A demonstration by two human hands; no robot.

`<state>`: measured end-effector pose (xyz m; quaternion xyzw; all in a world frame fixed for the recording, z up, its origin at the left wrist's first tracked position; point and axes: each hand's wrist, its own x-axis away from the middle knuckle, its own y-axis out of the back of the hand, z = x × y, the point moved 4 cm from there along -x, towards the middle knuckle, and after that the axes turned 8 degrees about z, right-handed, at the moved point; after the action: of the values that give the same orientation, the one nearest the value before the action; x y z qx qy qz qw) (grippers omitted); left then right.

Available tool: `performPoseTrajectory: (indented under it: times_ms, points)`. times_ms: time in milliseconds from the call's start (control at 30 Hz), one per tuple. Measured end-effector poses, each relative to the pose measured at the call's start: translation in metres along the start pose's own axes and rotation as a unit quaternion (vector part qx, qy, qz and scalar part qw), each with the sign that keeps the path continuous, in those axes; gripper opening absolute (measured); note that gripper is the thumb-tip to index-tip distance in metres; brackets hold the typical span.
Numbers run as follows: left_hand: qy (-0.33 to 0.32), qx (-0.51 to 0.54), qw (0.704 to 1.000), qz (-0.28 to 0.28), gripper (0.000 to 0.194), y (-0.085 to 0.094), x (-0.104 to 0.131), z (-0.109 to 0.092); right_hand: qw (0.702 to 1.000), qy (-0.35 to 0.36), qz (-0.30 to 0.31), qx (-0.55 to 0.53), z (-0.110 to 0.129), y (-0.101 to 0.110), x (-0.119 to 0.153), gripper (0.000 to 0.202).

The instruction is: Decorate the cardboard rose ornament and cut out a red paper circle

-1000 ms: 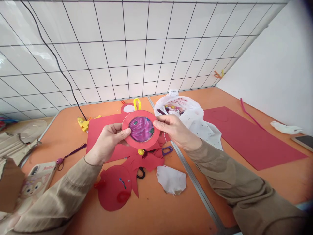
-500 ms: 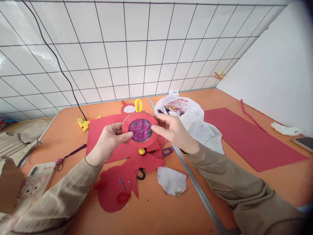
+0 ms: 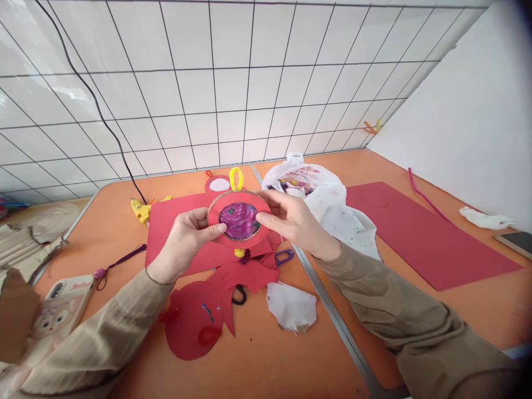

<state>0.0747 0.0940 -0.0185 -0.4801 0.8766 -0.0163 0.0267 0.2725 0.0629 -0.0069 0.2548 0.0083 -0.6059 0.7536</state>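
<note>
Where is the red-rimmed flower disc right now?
In the head view, the red-rimmed flower disc is slightly left of centre, held between the left hand and right hand, left of the white plastic bag.

There are two hands, one left hand (image 3: 189, 238) and one right hand (image 3: 299, 224), with one round pendant (image 3: 238, 220), one yellow loop (image 3: 241, 178) and one yellow bell (image 3: 239, 252). Around them are two big red sheets, one left (image 3: 160, 219) and one right (image 3: 428, 238), one red disc (image 3: 187, 332), one glue gun (image 3: 140, 210), one black cable (image 3: 89, 88), one white bag (image 3: 332, 199), one phone (image 3: 68, 305), one dark-screened device (image 3: 517, 241), one white scrap (image 3: 292, 307), one white wad (image 3: 486, 217) and one pink stem (image 3: 424, 191). The overlapping red offcuts (image 3: 249, 276) and the bag's contents (image 3: 297, 188) are too jumbled to count.
</note>
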Motion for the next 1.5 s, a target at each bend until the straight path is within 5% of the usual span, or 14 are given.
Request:
performPoseTrajectory:
  times_ms: [133, 300, 800, 1500]
  points:
    - [-0.014, 0.016, 1.0, -0.001, 0.018, 0.001, 0.0, 0.0, 0.983, -0.072, 0.095, -0.14, -0.006, -0.006, -0.002, 0.029]
    - [-0.011, 0.029, 0.999, 0.028, 0.021, -0.001, 0.001, 0.001, 0.979, -0.131, 0.036, -0.153, -0.011, -0.003, 0.0, 0.031]
    - [0.044, 0.057, 0.997, 0.031, 0.022, 0.001, 0.001, 0.005, 0.976, -0.133, 0.042, -0.167, -0.014, -0.004, 0.0, 0.032]
    - [0.004, -0.024, 1.0, 0.013, 0.024, 0.003, 0.001, 0.004, 0.99, -0.073, 0.029, -0.114, -0.008, -0.002, -0.003, 0.02]
